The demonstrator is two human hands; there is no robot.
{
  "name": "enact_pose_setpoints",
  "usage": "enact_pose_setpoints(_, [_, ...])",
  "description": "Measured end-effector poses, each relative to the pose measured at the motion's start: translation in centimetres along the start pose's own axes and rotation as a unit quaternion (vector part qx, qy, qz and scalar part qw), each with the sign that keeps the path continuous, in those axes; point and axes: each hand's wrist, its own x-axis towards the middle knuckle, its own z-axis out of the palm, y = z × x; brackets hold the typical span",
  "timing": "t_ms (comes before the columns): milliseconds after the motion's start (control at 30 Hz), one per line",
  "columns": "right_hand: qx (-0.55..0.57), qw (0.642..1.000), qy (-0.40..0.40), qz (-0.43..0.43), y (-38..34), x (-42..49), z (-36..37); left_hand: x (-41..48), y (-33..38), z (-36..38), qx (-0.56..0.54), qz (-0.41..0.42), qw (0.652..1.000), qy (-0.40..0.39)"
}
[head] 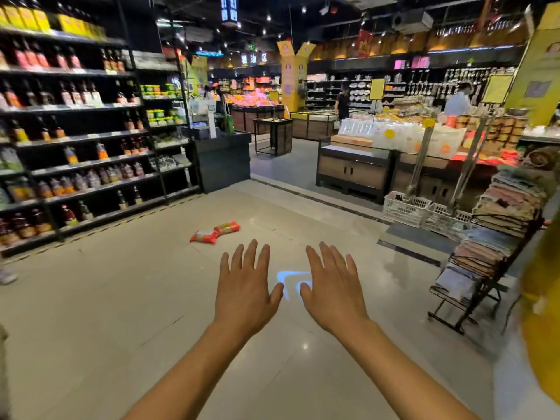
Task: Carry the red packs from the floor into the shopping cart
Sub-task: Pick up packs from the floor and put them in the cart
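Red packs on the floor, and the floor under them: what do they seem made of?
Two red packs: probably thin plastic film, glossy, judging by the pale sheen and soft, pillowy shape. Pale beige floor: likely polished tile, with visible joint lines and mirrored lights.

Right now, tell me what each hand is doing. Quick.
Left hand: open, fingers spread, holding nothing.
Right hand: open, fingers spread, holding nothing.
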Motion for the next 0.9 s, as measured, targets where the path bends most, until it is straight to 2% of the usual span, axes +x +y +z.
enact_pose_setpoints(400, [-0.018,0.999,-0.013,-0.035,-6.4,19.6,4.9,16.2,-11.9,5.0,-0.005,-0.037,0.999,0.014])
enact_pose_setpoints(800, [-0.001,0.998,-0.021,-0.067,-4.1,38.8,11.0,32.5,-15.1,11.6,0.011,-0.061,0.998,-0.002])
enact_pose_setpoints(900, [0.006,0.996,-0.012,-0.085,-3.2,44.9,11.8,37.8,-15.4,12.8,0.024,-0.079,0.996,0.016])
